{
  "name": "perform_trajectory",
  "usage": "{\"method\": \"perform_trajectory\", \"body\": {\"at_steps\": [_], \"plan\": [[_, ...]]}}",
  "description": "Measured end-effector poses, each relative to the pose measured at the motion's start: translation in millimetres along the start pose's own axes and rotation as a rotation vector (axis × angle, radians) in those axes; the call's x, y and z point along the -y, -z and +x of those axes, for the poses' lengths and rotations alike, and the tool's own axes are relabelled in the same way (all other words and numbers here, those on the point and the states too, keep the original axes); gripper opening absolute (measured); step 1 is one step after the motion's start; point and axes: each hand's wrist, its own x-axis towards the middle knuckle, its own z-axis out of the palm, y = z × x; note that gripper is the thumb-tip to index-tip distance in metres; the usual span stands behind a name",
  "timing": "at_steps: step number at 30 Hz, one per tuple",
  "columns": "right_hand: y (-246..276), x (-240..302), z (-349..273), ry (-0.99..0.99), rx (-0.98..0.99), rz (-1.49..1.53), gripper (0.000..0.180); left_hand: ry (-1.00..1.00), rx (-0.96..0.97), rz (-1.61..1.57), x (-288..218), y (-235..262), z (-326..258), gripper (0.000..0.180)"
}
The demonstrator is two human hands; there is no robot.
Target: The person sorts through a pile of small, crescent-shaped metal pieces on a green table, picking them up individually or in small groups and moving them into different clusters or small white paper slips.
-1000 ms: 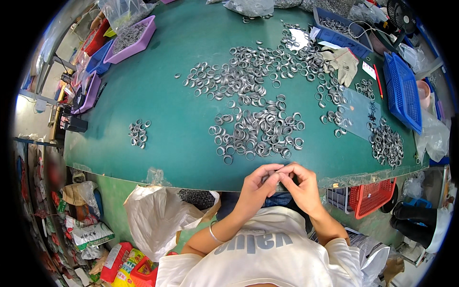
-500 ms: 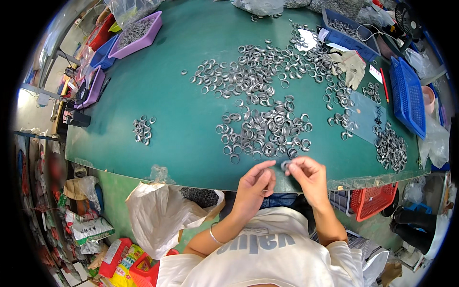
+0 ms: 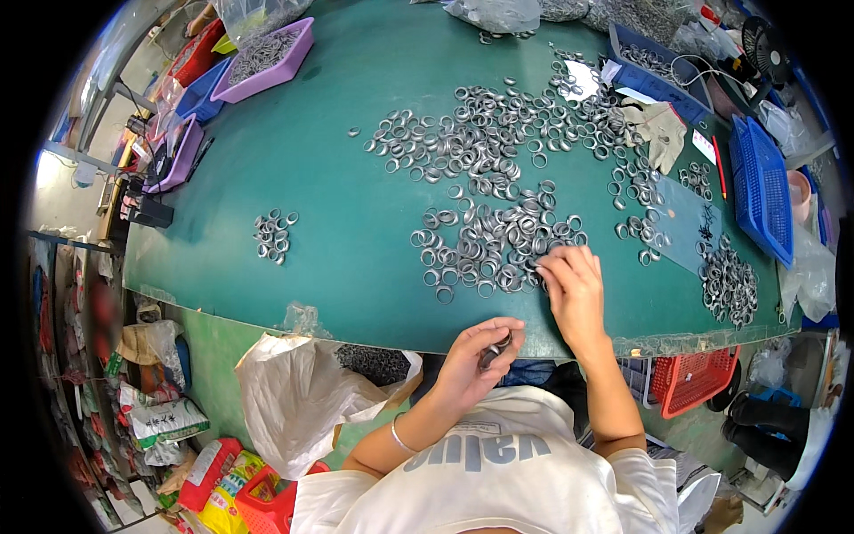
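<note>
**Sorting rings: one stack in hand, the next ring being picked**

At far left on the green table [image 3: 356,240] lies a small cluster [image 3: 273,236] of metal rings, well apart from the rest. Below the table edge hangs a white bag [image 3: 294,400]. The left hand [image 3: 476,356] is off the near edge, fingers closed around a short stack of rings [image 3: 492,351]. To its right, the right hand [image 3: 574,289] lies on the table with fingertips at the near side of the big pile [image 3: 494,249]; whether they have pinched a ring yet I cannot tell. The two hands are apart. Farther right lie another heap [image 3: 729,285] and a blue basket [image 3: 761,187].

The step looks like picking a ring. The next move calls for singling out one ring from its touching neighbours.
</note>
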Motion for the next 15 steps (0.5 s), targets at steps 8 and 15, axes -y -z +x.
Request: {"method": "perform_trajectory", "body": {"at_steps": [8, 15], "plan": [[11, 38, -46, -0.65, 0.191, 0.958, 0.01, -0.269, -0.162, 0.332, 13, -12, 1, 0.024], [16, 18, -18, -0.166, -0.009, 0.181, 0.016, -0.052, -0.024, 0.034, 1, 6, 2, 0.023]]}}
